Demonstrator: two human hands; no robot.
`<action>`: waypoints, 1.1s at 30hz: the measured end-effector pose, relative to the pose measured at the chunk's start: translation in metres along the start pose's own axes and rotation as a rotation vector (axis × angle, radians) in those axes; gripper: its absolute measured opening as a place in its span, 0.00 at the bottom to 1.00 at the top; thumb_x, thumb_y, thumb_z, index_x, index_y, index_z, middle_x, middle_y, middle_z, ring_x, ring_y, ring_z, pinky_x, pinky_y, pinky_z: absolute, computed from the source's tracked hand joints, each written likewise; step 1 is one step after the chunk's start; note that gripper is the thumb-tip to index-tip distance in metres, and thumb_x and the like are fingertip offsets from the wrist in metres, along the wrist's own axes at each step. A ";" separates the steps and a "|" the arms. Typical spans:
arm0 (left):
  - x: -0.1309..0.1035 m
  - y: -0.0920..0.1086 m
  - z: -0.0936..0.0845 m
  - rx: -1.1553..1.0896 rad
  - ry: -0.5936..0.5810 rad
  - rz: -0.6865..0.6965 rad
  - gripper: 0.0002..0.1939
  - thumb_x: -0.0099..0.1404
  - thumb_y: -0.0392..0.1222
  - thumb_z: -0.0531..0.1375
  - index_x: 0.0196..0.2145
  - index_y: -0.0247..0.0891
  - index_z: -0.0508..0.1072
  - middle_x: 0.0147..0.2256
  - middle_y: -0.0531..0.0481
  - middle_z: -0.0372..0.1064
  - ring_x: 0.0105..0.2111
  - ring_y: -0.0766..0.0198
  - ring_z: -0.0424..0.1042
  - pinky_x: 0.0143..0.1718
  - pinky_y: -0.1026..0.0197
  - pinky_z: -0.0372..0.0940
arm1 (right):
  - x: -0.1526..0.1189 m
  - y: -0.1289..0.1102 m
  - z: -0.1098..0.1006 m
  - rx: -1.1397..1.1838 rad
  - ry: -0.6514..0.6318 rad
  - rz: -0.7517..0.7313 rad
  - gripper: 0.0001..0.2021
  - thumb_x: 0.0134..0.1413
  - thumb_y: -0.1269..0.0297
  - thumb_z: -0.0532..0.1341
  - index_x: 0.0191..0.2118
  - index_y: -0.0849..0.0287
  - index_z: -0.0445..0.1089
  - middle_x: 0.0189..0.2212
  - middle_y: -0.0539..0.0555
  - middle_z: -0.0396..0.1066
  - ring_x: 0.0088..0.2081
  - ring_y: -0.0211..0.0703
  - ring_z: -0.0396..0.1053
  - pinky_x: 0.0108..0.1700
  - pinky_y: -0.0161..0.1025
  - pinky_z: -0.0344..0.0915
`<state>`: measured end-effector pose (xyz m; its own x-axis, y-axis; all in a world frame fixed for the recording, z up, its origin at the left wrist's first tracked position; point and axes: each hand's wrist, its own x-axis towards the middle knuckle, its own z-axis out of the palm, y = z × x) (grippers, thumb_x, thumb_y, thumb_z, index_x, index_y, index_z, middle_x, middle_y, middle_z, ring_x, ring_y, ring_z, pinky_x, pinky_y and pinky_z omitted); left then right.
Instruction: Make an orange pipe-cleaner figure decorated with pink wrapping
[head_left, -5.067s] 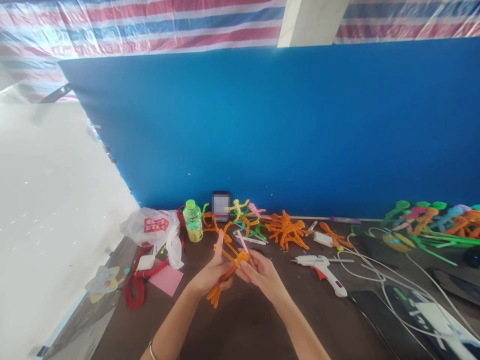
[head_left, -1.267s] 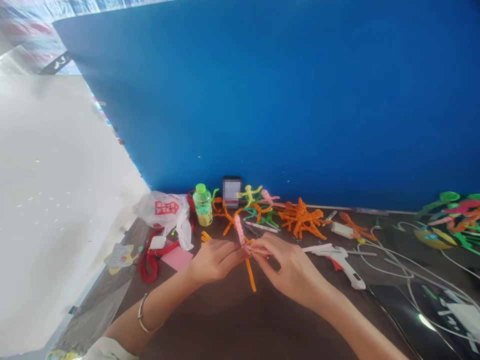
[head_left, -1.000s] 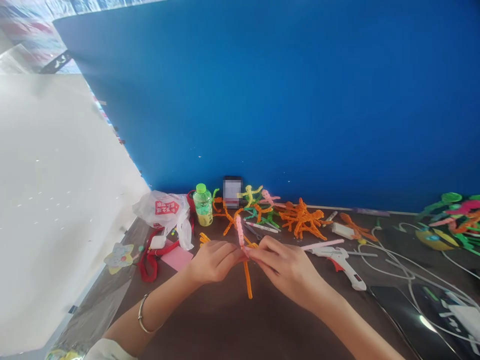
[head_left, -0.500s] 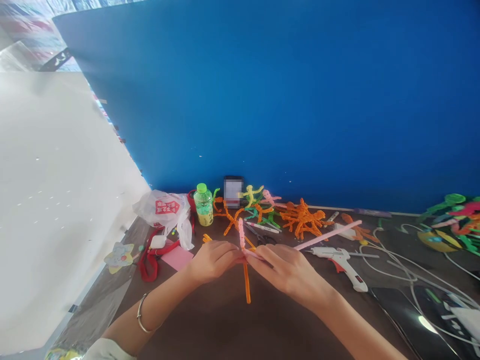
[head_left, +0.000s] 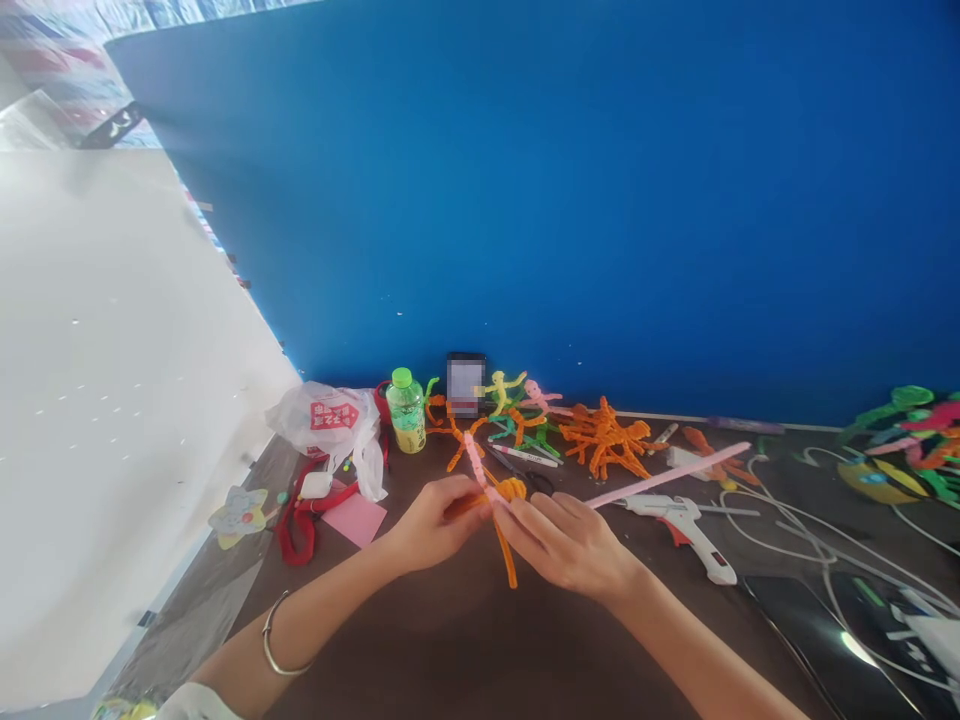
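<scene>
My left hand (head_left: 442,522) is closed in a pinch on an orange pipe cleaner (head_left: 507,560), whose end hangs down between my hands and whose rounded part shows above the fingers. Closed on a pink pipe cleaner (head_left: 667,476), my right hand (head_left: 566,540) meets the left at the middle. One long straight length of the pink one sticks out to the upper right. Its twisted section (head_left: 474,462) stands up between my hands, crossing the orange one. The fingertips hide the exact joint.
Behind my hands stand a green-capped bottle (head_left: 406,412), a plastic bag (head_left: 330,420) and small pipe-cleaner figures (head_left: 606,438). Scissors (head_left: 536,478) lie behind the fingers. To the right are a glue gun (head_left: 679,525), white cables (head_left: 806,540) and a dark glossy panel (head_left: 806,640).
The twisted pink section has tipped to the left, and the orange rounded part has come into view above the fingers. The hanging orange end has swung right. The long pink end has shifted right.
</scene>
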<state>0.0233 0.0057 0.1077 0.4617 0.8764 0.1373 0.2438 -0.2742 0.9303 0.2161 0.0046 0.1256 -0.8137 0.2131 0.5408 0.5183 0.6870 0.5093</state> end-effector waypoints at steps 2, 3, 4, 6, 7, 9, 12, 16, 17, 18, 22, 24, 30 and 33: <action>0.002 0.002 -0.001 -0.126 -0.088 -0.052 0.18 0.61 0.48 0.52 0.38 0.33 0.72 0.35 0.45 0.71 0.35 0.61 0.67 0.37 0.61 0.63 | -0.001 0.000 0.001 0.017 -0.013 0.013 0.09 0.52 0.72 0.57 0.41 0.63 0.66 0.25 0.49 0.64 0.22 0.32 0.56 0.23 0.37 0.47; 0.003 0.003 -0.001 -0.176 -0.104 -0.071 0.18 0.60 0.49 0.52 0.38 0.32 0.72 0.35 0.45 0.71 0.36 0.60 0.67 0.38 0.61 0.62 | -0.001 0.000 0.002 0.033 -0.027 0.033 0.08 0.52 0.72 0.57 0.40 0.62 0.66 0.24 0.49 0.64 0.22 0.32 0.56 0.24 0.37 0.47; 0.004 0.003 -0.001 -0.208 -0.101 -0.088 0.19 0.60 0.50 0.53 0.38 0.32 0.73 0.34 0.45 0.71 0.36 0.60 0.67 0.37 0.61 0.62 | -0.002 -0.001 0.003 0.051 -0.041 0.064 0.08 0.52 0.72 0.57 0.40 0.61 0.67 0.24 0.49 0.64 0.22 0.33 0.57 0.24 0.37 0.48; 0.005 0.003 0.000 -0.209 -0.056 -0.113 0.20 0.59 0.51 0.53 0.37 0.31 0.74 0.31 0.46 0.71 0.34 0.59 0.67 0.36 0.61 0.62 | -0.003 -0.003 0.006 0.097 -0.066 0.158 0.08 0.53 0.73 0.56 0.39 0.59 0.67 0.24 0.49 0.65 0.23 0.33 0.58 0.25 0.37 0.49; 0.005 0.003 0.001 -0.188 -0.030 -0.123 0.21 0.58 0.52 0.54 0.36 0.31 0.75 0.29 0.47 0.70 0.33 0.60 0.66 0.34 0.61 0.62 | -0.003 -0.005 0.007 0.126 -0.073 0.217 0.08 0.53 0.73 0.55 0.38 0.59 0.67 0.24 0.49 0.65 0.24 0.33 0.59 0.26 0.36 0.50; 0.006 0.003 0.003 -0.138 0.021 -0.124 0.21 0.58 0.53 0.54 0.33 0.31 0.75 0.26 0.48 0.69 0.31 0.61 0.65 0.31 0.62 0.61 | -0.003 -0.007 0.010 0.188 -0.076 0.320 0.08 0.54 0.73 0.54 0.38 0.58 0.67 0.24 0.49 0.65 0.25 0.33 0.61 0.27 0.35 0.51; 0.007 0.003 0.006 -0.069 0.092 -0.074 0.21 0.58 0.52 0.53 0.30 0.31 0.75 0.25 0.48 0.68 0.28 0.64 0.63 0.28 0.64 0.59 | -0.001 -0.010 0.012 0.224 -0.080 0.389 0.08 0.55 0.72 0.54 0.39 0.59 0.67 0.25 0.50 0.65 0.27 0.35 0.62 0.29 0.35 0.52; 0.008 0.005 0.009 -0.020 0.176 -0.025 0.19 0.59 0.50 0.53 0.29 0.31 0.75 0.24 0.49 0.67 0.26 0.67 0.61 0.27 0.66 0.57 | 0.002 -0.013 0.012 0.153 -0.110 0.382 0.08 0.55 0.72 0.54 0.41 0.60 0.66 0.26 0.51 0.66 0.27 0.36 0.62 0.30 0.36 0.52; 0.009 0.005 0.009 -0.031 0.184 -0.029 0.19 0.59 0.50 0.53 0.29 0.31 0.75 0.24 0.49 0.67 0.26 0.67 0.61 0.27 0.66 0.56 | 0.002 -0.013 0.012 0.127 -0.119 0.372 0.08 0.55 0.72 0.54 0.40 0.60 0.66 0.25 0.51 0.66 0.26 0.36 0.62 0.30 0.36 0.51; 0.009 0.005 0.009 -0.056 0.184 -0.041 0.19 0.59 0.50 0.53 0.30 0.31 0.75 0.24 0.49 0.67 0.26 0.67 0.61 0.26 0.66 0.56 | 0.003 -0.013 0.012 0.099 -0.127 0.360 0.08 0.55 0.72 0.54 0.40 0.60 0.66 0.25 0.51 0.67 0.26 0.36 0.62 0.29 0.37 0.51; 0.011 0.007 0.008 -0.255 0.162 -0.133 0.18 0.57 0.50 0.56 0.34 0.32 0.76 0.27 0.48 0.71 0.28 0.64 0.64 0.29 0.64 0.58 | 0.003 -0.015 0.011 0.011 -0.153 0.312 0.07 0.55 0.72 0.54 0.38 0.60 0.66 0.27 0.51 0.68 0.25 0.35 0.60 0.29 0.37 0.50; 0.011 0.007 0.008 -0.331 0.180 -0.176 0.17 0.55 0.49 0.58 0.34 0.33 0.77 0.28 0.48 0.72 0.29 0.63 0.65 0.31 0.63 0.59 | 0.003 -0.015 0.011 -0.004 -0.146 0.303 0.07 0.56 0.73 0.53 0.39 0.59 0.66 0.29 0.51 0.69 0.25 0.34 0.61 0.29 0.37 0.50; 0.012 0.002 0.009 -0.236 0.195 -0.169 0.16 0.56 0.47 0.56 0.30 0.31 0.77 0.20 0.52 0.67 0.23 0.68 0.59 0.24 0.66 0.52 | 0.004 -0.016 0.015 0.015 -0.147 0.312 0.09 0.56 0.74 0.53 0.41 0.61 0.65 0.37 0.55 0.70 0.30 0.36 0.64 0.32 0.37 0.53; 0.012 0.000 0.009 -0.144 0.207 -0.133 0.16 0.57 0.46 0.54 0.28 0.32 0.77 0.19 0.53 0.65 0.22 0.69 0.56 0.23 0.66 0.50 | 0.005 -0.016 0.018 0.070 -0.167 0.350 0.10 0.57 0.74 0.50 0.42 0.62 0.65 0.38 0.56 0.70 0.34 0.38 0.66 0.35 0.37 0.55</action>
<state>0.0369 0.0121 0.1065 0.2463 0.9671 0.0636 0.1603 -0.1054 0.9814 0.1992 0.0069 0.1081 -0.6259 0.5491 0.5539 0.7573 0.5976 0.2632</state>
